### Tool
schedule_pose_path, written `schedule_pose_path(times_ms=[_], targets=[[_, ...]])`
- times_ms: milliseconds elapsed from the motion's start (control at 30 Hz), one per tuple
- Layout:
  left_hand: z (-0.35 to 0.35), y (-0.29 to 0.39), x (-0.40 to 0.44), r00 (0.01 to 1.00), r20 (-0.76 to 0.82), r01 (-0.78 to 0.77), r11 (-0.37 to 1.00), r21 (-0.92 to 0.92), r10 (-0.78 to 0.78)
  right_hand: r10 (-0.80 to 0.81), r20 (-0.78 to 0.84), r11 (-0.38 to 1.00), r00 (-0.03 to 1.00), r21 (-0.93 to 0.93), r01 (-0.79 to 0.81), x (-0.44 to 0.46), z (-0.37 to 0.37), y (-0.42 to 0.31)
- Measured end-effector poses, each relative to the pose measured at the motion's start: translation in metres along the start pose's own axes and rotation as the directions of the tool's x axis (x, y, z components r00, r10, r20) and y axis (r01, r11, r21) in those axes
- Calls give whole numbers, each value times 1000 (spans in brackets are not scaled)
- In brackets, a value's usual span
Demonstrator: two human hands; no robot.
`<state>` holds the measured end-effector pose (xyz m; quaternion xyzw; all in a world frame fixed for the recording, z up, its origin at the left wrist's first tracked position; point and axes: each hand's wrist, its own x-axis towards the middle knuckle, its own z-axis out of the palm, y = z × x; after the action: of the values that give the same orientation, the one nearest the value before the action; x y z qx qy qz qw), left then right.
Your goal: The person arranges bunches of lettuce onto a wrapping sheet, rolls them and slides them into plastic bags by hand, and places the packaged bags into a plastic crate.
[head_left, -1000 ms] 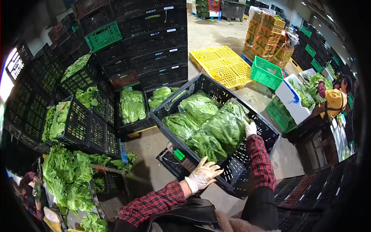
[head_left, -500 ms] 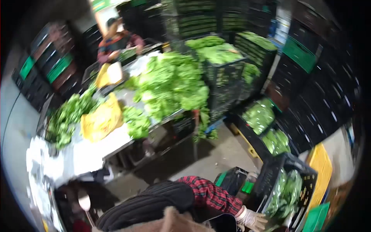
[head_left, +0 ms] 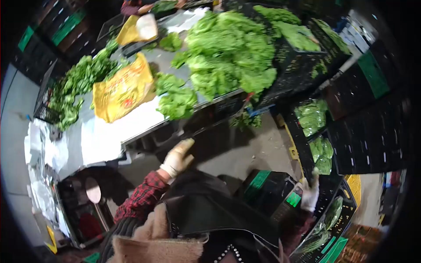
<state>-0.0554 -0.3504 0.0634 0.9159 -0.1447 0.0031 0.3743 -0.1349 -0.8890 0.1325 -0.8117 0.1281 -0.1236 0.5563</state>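
My left hand (head_left: pixel 177 158), in a pale glove, is held over the floor in front of the table. Its fingers are stretched out and it holds nothing. At the right, my gloved right hand (head_left: pixel 309 193) has its fingers apart, beside a black crate (head_left: pixel 349 206) of bagged greens (head_left: pixel 335 213). Whether it touches the crate's rim I cannot tell. On the table (head_left: pixel 92 147) lie a large heap of lettuce (head_left: pixel 230 50), a smaller lettuce pile (head_left: pixel 175 96), a yellow printed bag (head_left: pixel 125 90) and dark leafy greens (head_left: pixel 87 79).
A dark box with green tape (head_left: pixel 258 182) stands on the floor near my legs. Crates of packed greens (head_left: pixel 312 116) line the right, with stacked black crates (head_left: pixel 368 136) behind. A stool (head_left: pixel 93 190) is at lower left. Across the table a person's hand (head_left: pixel 144 8) works.
My view has tipped down toward the floor. My left hand has come into view, open. My right hand has moved away from its lower spot beside the crate of bagged greens, fingers now pointing up.
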Motion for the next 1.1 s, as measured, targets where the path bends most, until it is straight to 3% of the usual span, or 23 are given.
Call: schedule_pose_path(times_ms=[33, 100, 167, 267, 300, 333, 367, 433, 467, 500, 533, 567, 600, 633, 667, 733, 767, 800, 867, 900, 1000, 1033, 1100], targets=[[-22, -26, -18, 974, -140, 169, 984, -59, -176, 76, 83, 988, 994, 131, -87, 4, 49, -16], [-64, -73, -49, 892, -319, 317, 946, -63, -320, 190, 229, 959, 955, -252, -131, 19, 132, -20], [-103, -110, -81, 845, -375, 374, 923, -94, -381, -132, 597, 883, 792, -293, 368, 31, 193, -75], [-164, -154, -110, 764, -464, 439, 888, -135, -448, -2, 457, 933, 889, -318, 166, 96, 236, -155], [-184, -166, -111, 726, -513, 446, 882, -155, -457, -178, 206, 969, 962, -135, 209, 112, 248, -195], [-202, -183, -106, 684, -569, 440, 881, -176, -456, -305, -95, 950, 948, 39, 310, 127, 261, -232], [-217, -201, -102, 678, -587, 424, 888, -179, -442, -357, -402, 873, 843, 179, 455, 138, 277, -255], [-241, -229, -98, 685, -563, 485, 866, -120, -462, -331, -381, 857, 863, 261, 444, 157, 302, -249], [-250, -241, -95, 692, -540, 518, 850, -90, -479, -278, -344, 862, 897, 324, 391, 166, 312, -233], [-253, -251, -88, 691, -550, 506, 857, -96, -469, 3, -226, 882, 974, 460, 104, 181, 330, -200], [-252, -261, -78, 744, -487, 472, 876, -100, -457, 38, -104, 937, 994, 351, 1, 177, 363, -176], [-249, -272, -66, 794, -421, 438, 893, -104, -438, -57, 55, 997, 997, 55, 54, 156, 405, -157], [-245, -280, -50, 796, -428, 425, 899, -107, -427, -185, 240, 952, 953, -196, 234, 132, 447, -145], [-238, -287, -32, 822, -377, 407, 903, -137, -428, -268, 412, 861, 871, -304, 409, 110, 490, -144], [-226, -296, -15, 835, -348, 399, 904, -154, -427, -334, 539, 815, 773, -246, 524, 100, 525, -140], [-204, -319, 21, 878, -322, 353, 933, -66, -355, -32, 787, 534, 617, -508, 676, 82, 574, -176], [-201, -321, 39, 894, -322, 328, 945, -5, -312, -37, 782, 539, 622, -509, 672, 91, 584, -171], [-198, -322, 58, 908, -322, 301, 952, 55, -268, -2, 812, 442, 584, -523, 729, 104, 600, -159], [-193, -308, 87, 892, -317, 421, 850, 317, -323, 79, 856, 239, 511, -514, 824, 131, 629, -142], [-192, -301, 100, 879, -321, 468, 766, 441, -352, 68, 856, 251, 512, -512, 822, 145, 639, -145], [-191, -287, 126, 871, -323, 489, 711, 506, -369, -50, 952, 204, 301, -285, 936, 181, 666, -157], [-193, -286, 133, 868, -326, 496, 687, 531, -374, -58, 951, 227, 304, -284, 932, 192, 678, -159], [-183, -308, 136, 884, -320, 461, 749, 475, -341, -85, 992, 189, 90, -72, 979, 213, 708, -164]])
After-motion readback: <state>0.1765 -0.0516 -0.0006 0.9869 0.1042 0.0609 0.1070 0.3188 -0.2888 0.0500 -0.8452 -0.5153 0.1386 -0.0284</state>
